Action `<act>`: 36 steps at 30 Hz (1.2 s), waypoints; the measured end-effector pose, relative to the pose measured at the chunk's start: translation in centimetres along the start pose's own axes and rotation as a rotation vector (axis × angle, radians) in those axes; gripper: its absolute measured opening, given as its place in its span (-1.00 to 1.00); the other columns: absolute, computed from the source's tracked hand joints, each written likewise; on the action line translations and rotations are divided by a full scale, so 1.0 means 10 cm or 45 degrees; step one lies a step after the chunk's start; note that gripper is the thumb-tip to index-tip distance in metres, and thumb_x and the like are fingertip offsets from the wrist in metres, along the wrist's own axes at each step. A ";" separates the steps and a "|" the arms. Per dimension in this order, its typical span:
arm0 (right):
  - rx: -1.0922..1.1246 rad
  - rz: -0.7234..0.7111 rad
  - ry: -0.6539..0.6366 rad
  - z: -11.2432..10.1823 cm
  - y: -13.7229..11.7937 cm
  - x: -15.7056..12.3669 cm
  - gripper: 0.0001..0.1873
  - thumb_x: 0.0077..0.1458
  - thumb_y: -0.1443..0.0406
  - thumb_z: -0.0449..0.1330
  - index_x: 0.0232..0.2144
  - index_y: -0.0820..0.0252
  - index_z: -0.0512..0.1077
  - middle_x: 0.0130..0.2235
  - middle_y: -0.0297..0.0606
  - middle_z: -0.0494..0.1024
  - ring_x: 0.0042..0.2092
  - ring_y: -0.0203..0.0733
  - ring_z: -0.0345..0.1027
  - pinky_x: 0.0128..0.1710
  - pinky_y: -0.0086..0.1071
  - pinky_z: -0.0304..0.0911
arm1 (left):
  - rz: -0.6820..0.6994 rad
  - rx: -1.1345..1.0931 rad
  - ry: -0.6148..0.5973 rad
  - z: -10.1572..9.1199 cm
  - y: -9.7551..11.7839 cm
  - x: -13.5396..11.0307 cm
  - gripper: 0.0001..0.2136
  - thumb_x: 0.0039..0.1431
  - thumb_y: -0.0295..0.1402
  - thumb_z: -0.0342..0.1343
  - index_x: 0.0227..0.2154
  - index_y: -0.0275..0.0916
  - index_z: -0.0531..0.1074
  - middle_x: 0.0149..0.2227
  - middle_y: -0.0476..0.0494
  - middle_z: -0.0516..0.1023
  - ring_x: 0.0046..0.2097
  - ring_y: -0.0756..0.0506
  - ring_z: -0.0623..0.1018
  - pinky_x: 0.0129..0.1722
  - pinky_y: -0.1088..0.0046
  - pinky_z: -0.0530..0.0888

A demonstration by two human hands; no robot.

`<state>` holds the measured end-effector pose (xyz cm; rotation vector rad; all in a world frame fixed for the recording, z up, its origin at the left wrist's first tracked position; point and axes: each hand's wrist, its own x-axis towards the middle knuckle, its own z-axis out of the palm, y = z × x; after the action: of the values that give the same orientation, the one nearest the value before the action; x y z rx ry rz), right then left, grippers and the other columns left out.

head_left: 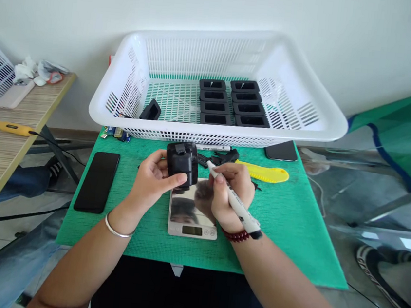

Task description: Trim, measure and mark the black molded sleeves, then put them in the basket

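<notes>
A green mat (286, 221) carries a basket (122, 111), phone (97, 182), scale (193, 223) and yellow cutter (265, 173).

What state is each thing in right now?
Left hand: gripping the black box over the scale.
Right hand: holding the marker, tip at the box.
Scale: display lit, reading illegible.
Basket: holds eight boxes in two rows, one apart.
Phone: screen dark, flat on the mat.
Yellow tool: lying unused.
</notes>
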<state>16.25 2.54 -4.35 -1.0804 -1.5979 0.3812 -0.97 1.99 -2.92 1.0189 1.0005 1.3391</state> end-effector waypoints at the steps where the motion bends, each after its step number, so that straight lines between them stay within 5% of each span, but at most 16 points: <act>1: -0.018 -0.026 0.033 0.00 0.00 0.03 -0.90 0.16 0.30 0.05 -0.23 0.10 0.31 -0.49 -0.44 0.43 -0.52 -0.31 0.33 -0.51 -0.40 0.28 | 0.021 0.002 0.029 0.00 0.00 0.01 -0.61 -0.20 -0.30 0.42 -0.31 -0.22 0.39 -0.32 -0.09 0.62 -0.30 -0.09 0.62 -0.34 0.44 0.57; 5: 0.018 -0.154 0.050 -0.12 -0.12 0.14 -0.75 0.17 0.30 0.11 -0.07 0.08 0.32 -0.27 -0.30 0.56 -0.30 -0.21 0.48 -0.28 -0.26 0.42 | 0.064 -0.047 0.185 0.02 0.03 0.05 -0.60 -0.25 -0.27 0.44 -0.34 -0.23 0.39 -0.35 -0.06 0.60 -0.31 -0.06 0.60 -0.30 0.44 0.56; 9: -0.040 -0.151 0.039 -0.34 -0.33 -0.12 -0.73 0.17 0.40 0.10 -0.07 0.11 0.35 -0.47 -0.41 0.54 -0.48 -0.30 0.43 -0.40 -0.38 0.39 | 0.058 -0.094 0.297 0.03 0.08 0.06 -0.59 -0.26 -0.23 0.44 -0.35 -0.22 0.40 -0.37 -0.05 0.59 -0.34 -0.04 0.59 -0.29 0.42 0.55; 14: -0.172 -0.487 -0.593 -0.42 -0.41 -0.74 -0.87 0.14 0.42 0.12 -0.25 0.14 0.38 -0.16 -0.26 0.61 -0.12 -0.14 0.46 -0.15 -0.22 0.36 | 0.060 -0.141 0.314 0.03 0.12 0.05 -0.59 -0.25 -0.22 0.43 -0.36 -0.22 0.39 -0.36 -0.05 0.59 -0.33 -0.05 0.59 -0.27 0.40 0.55; 17: -0.323 -0.601 -0.762 -0.40 -0.41 -0.90 -0.85 0.21 0.41 0.05 -0.25 0.15 0.41 -0.02 -0.26 0.56 0.00 -0.13 0.37 -0.09 -0.23 0.26 | 0.053 -0.155 0.310 0.04 0.13 0.04 -0.60 -0.26 -0.22 0.43 -0.38 -0.23 0.39 -0.38 -0.04 0.59 -0.34 -0.04 0.58 -0.27 0.41 0.55; 26: -0.364 -0.387 -0.752 -0.32 -0.45 -1.05 -0.84 0.17 0.41 0.07 -0.21 0.16 0.40 -0.07 -0.22 0.59 -0.08 -0.16 0.35 -0.16 -0.26 0.18 | 0.049 -0.154 0.243 0.04 0.10 0.03 -0.61 -0.21 -0.23 0.42 -0.35 -0.22 0.39 -0.38 -0.05 0.59 -0.33 -0.04 0.59 -0.31 0.44 0.55; 31: -0.192 -0.631 -0.683 -0.55 -0.39 -1.09 -0.90 0.20 0.36 0.07 -0.30 0.15 0.39 -0.18 -0.28 0.62 -0.22 -0.25 0.40 -0.26 -0.32 0.25 | 0.065 -0.136 0.180 0.03 0.08 0.02 -0.63 -0.17 -0.26 0.40 -0.32 -0.20 0.38 -0.32 -0.07 0.60 -0.26 -0.07 0.60 -0.26 0.41 0.55; 36: -0.197 -0.570 -0.529 -0.80 -0.19 -0.71 -0.89 0.13 0.39 0.11 -0.25 0.15 0.35 -0.29 -0.21 0.63 -0.31 -0.19 0.41 -0.31 -0.24 0.30 | 0.026 -0.098 0.056 0.03 0.08 0.02 -0.60 -0.19 -0.30 0.41 -0.27 -0.19 0.39 -0.28 -0.10 0.60 -0.22 -0.14 0.60 -0.21 0.30 0.54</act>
<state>22.36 -6.38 -4.59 -0.7502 -2.2099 0.1865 -0.90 2.16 -2.09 0.9471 0.9660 1.4116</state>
